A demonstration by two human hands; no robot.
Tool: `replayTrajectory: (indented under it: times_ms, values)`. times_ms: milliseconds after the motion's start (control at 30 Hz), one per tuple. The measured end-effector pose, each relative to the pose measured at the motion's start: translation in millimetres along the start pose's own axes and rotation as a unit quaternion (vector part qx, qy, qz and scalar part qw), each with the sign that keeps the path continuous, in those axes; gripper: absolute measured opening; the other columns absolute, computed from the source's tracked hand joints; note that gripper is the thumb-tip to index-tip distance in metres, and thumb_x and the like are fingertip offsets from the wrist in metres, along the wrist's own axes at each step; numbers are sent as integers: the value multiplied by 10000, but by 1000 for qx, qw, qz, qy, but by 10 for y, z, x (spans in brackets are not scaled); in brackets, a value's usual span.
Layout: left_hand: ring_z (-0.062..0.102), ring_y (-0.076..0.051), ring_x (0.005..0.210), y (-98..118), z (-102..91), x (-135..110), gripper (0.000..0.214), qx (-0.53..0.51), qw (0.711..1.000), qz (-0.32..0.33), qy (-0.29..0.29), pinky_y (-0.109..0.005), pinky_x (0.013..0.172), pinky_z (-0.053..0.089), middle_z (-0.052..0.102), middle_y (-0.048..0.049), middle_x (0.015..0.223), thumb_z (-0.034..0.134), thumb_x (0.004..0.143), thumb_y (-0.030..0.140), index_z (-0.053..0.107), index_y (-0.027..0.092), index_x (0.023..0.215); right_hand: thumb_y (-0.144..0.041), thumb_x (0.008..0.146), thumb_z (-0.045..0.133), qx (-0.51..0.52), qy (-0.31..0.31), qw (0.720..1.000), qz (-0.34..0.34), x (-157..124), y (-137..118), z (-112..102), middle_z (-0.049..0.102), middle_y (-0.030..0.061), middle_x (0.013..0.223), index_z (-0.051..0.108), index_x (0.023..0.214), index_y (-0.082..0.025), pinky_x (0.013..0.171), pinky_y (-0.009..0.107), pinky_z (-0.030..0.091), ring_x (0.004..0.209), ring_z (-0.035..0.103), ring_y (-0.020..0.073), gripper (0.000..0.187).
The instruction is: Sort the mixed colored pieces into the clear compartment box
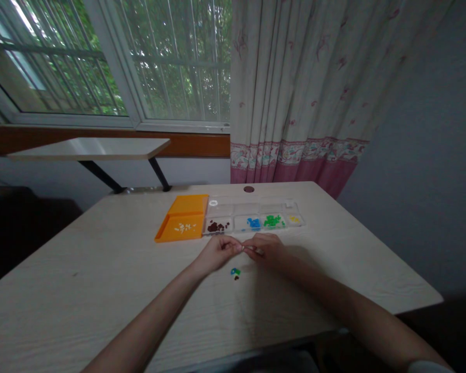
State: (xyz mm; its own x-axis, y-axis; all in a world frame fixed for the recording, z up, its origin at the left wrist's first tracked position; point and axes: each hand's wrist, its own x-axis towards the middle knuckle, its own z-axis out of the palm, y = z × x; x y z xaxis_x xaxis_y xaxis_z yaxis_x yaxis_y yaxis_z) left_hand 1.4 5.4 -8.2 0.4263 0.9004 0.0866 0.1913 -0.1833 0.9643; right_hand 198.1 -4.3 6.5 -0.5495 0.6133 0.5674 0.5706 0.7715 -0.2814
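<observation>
My left hand (220,252) and my right hand (266,249) meet above the table, fingertips pinched together. A tiny pale piece (242,247) shows between them; its kind is too small to make out. Just below my hands lies a small cluster of blue, green and dark brown pieces (235,272) on the tabletop. Beyond my hands, open clear plastic boxes hold brown pieces (218,226), blue pieces (253,224), green pieces (272,221) and a few yellow pieces (294,219). To their left, an open orange box (163,231) has white pieces (185,228) in its near half.
The light wooden table (112,290) carries everything. A raised white shelf (97,148) on dark legs stands at the back left. A round brown cable-hole cover (249,189) sits near the back edge, before the curtain (295,93). A wall borders the right side.
</observation>
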Motion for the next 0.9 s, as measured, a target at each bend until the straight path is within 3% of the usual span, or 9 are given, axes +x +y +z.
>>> replayTrajectory:
  times_ms: [267,400,600,733,900]
  values:
    - [437,-78,505,152,28,-57,290,76,994,49,57,-178,463,317,581,-14,610,636,711,399,667,120,785,-272,796,537,2,16,1000,14,1,-8,-24,639,0,654,652,793,-206,589,193,380,588,562,94,133]
    - [440,-89,551,207,10,-74,219,161,980,103,62,-187,503,331,566,-12,632,635,728,355,673,145,777,-263,781,543,-8,14,1000,21,-4,-2,-3,639,-6,632,656,767,-213,590,197,379,582,563,98,124]
    - [433,-90,555,221,-2,-80,171,202,968,134,62,-186,507,330,553,-7,640,598,767,312,664,157,797,-269,789,545,18,-4,999,36,-7,4,22,648,2,659,668,810,-205,589,197,392,581,562,99,141]
    - [469,-101,578,298,-58,-85,150,203,965,141,92,-190,505,346,575,-21,676,570,783,280,658,160,803,-264,791,547,43,-91,993,61,-3,-33,-4,658,14,731,661,905,-200,623,202,408,628,570,106,173]
    - [530,-123,647,386,-174,-105,125,173,950,167,201,-212,559,400,610,-40,739,605,761,271,646,156,788,-268,785,559,93,-256,962,-3,14,-150,-73,664,5,840,650,992,-233,642,188,414,652,580,94,228]
